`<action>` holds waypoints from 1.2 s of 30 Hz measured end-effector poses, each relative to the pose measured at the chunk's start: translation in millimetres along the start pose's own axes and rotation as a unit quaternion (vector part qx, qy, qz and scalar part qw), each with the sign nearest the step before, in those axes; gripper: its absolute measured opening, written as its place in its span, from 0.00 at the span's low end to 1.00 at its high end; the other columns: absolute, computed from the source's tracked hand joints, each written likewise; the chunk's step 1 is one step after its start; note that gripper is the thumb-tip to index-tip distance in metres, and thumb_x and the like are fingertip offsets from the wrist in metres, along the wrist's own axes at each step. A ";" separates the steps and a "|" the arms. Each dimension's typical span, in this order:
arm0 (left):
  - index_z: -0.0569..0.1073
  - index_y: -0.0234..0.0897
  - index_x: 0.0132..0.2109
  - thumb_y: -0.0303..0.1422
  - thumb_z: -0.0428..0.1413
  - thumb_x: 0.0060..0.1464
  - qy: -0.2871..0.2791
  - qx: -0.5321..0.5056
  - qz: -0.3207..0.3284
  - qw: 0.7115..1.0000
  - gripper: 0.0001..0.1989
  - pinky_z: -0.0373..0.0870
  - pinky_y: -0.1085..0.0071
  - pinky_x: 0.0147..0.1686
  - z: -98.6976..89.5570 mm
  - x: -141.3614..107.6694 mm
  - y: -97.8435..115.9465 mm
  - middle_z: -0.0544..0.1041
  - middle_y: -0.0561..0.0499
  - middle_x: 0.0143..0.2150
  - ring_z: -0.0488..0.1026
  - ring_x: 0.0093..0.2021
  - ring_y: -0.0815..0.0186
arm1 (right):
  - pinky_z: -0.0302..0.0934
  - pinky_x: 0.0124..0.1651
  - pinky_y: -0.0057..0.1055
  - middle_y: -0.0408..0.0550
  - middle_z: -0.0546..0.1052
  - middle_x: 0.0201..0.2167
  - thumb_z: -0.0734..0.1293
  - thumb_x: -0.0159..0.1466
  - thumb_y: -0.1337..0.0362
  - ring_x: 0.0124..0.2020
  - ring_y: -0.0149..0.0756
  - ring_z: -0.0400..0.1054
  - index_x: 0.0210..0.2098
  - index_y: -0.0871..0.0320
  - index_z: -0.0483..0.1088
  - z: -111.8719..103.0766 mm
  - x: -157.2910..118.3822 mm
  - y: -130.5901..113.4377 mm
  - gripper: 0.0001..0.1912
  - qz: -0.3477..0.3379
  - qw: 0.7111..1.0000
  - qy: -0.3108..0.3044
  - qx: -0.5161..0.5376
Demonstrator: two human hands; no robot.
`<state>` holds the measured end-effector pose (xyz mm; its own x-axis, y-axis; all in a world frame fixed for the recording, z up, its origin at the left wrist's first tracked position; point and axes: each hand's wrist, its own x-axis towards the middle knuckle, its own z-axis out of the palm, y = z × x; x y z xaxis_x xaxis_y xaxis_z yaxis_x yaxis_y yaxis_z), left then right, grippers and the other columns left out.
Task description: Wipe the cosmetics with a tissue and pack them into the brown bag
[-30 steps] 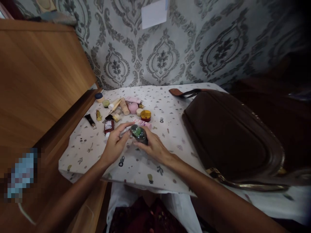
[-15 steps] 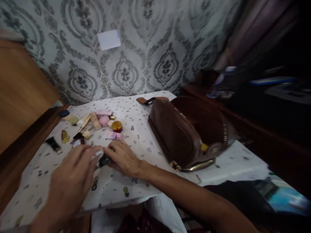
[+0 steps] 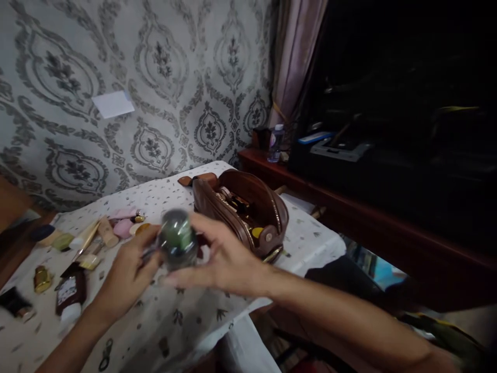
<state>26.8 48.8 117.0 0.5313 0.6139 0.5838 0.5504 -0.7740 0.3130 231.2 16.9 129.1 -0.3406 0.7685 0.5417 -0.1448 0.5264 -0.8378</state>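
Observation:
Between my hands is a shiny dark green container (image 3: 177, 241), blurred and see-through in part; it looks like a small bottle or jar. My right hand (image 3: 227, 259) is closed around its right side, with the thumb underneath. The fingers of my left hand (image 3: 130, 267) pinch in at its left side, where a greyish part shows between them. Ahead and to the right, the brown bag (image 3: 279, 217) stands unzipped on the table, with cosmetics and a yellow item (image 3: 257, 232) inside. On the left lie a dark red bottle with a white cap (image 3: 70, 298) and a gold item (image 3: 42, 280).
More cosmetics lie on the left of the patterned white tablecloth (image 3: 202, 316), among them a pink round item (image 3: 123, 228), a beige tube (image 3: 107, 231) and a black tube (image 3: 16, 304). A plastic bottle (image 3: 275, 144) stands on the dark red furniture behind the bag.
The view has turned right. Both hands have lifted the green container off the tablecloth, away from the other cosmetics and nearer the bag. The bag's inside shows more clearly.

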 end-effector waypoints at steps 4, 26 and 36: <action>0.74 0.41 0.49 0.28 0.48 0.59 -0.070 0.070 0.039 0.994 0.15 0.69 0.71 0.28 27.0 49.6 35.3 0.76 0.54 0.29 0.74 0.27 0.63 | 0.72 0.47 0.34 0.43 0.76 0.45 0.76 0.59 0.56 0.45 0.36 0.74 0.52 0.54 0.68 -56.8 1.2 -42.8 0.25 -0.023 0.988 0.135 -0.071; 0.55 0.40 0.70 0.23 0.48 0.63 -0.047 0.091 0.116 0.988 0.30 0.70 0.73 0.27 85.2 40.7 24.9 0.74 0.52 0.31 0.74 0.30 0.64 | 0.62 0.39 0.31 0.40 0.71 0.33 0.71 0.53 0.69 0.35 0.36 0.66 0.45 0.55 0.62 -138.3 38.8 27.7 0.23 0.101 0.939 -0.002 -0.329; 0.51 0.44 0.72 0.24 0.48 0.62 -0.057 0.096 0.108 0.988 0.33 0.70 0.72 0.26 85.6 42.2 25.9 0.76 0.52 0.32 0.75 0.30 0.63 | 0.61 0.39 0.30 0.40 0.70 0.35 0.70 0.55 0.68 0.35 0.35 0.66 0.46 0.56 0.61 -139.3 44.0 40.6 0.21 0.106 0.946 -0.018 -0.306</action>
<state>118.5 67.8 85.7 0.7124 0.4600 0.5299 0.5230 -0.8516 0.0361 339.8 122.8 128.4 -0.3347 0.8736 0.3534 0.4925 0.4819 -0.7248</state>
